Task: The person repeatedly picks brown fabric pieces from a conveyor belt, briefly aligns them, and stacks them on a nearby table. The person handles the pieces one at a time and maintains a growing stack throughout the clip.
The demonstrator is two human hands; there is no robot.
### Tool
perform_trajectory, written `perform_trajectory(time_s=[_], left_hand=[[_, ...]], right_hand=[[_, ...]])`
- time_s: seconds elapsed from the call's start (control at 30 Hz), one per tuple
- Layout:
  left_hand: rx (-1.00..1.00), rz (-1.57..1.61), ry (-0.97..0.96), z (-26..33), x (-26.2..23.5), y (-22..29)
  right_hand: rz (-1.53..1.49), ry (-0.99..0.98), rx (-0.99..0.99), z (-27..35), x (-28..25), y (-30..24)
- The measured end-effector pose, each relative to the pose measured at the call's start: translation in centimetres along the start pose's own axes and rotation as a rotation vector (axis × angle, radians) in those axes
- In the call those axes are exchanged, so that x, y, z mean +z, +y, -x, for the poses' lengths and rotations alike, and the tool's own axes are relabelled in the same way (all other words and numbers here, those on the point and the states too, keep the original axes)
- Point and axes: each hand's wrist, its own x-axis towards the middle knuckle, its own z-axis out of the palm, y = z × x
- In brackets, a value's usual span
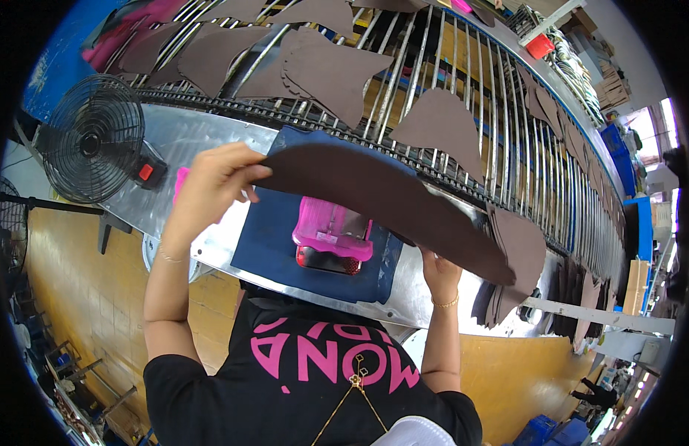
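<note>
Left hand (222,172) pinches the brown panel (382,195). I cannot tell how the right hand (441,273) grips. Even support likely prevents sagging

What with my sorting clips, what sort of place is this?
Probably a factory workshop: a metal rod conveyor bears similar brown pieces, and the left hand holds another piece above a worktable.

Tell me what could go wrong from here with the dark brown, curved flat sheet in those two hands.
The left hand pinches one tip of the dark brown, curved flat sheet, so that end might slip.
The sheet's right end overlaps, in this view, a stack of brown, flat sheets; it could snag or shift them.
Lowered here, it might knock the bright pink plastic container.
</note>
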Motion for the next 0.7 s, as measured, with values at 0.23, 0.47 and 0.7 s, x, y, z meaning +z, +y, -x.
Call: perform_trajectory(time_s=[0.23, 0.47, 0.7], left_hand=[[0.543, -0.319, -0.256, -3.3, 6.4, 1.7], [0.700, -0.371, -0.367, -5.9, 12.0, 4.5], [0.937, -0.272, 0.044, -13.8, 12.7, 9.0]], right_hand=[[-0.074, 0.095, 0.394, 7.2, -6.8, 2.2], [-0.051, -0.045, 0.759, 8.6, -18.2, 0.7], [-0.263, 0.422, 0.514, 0.5, -16.7, 1.0]])
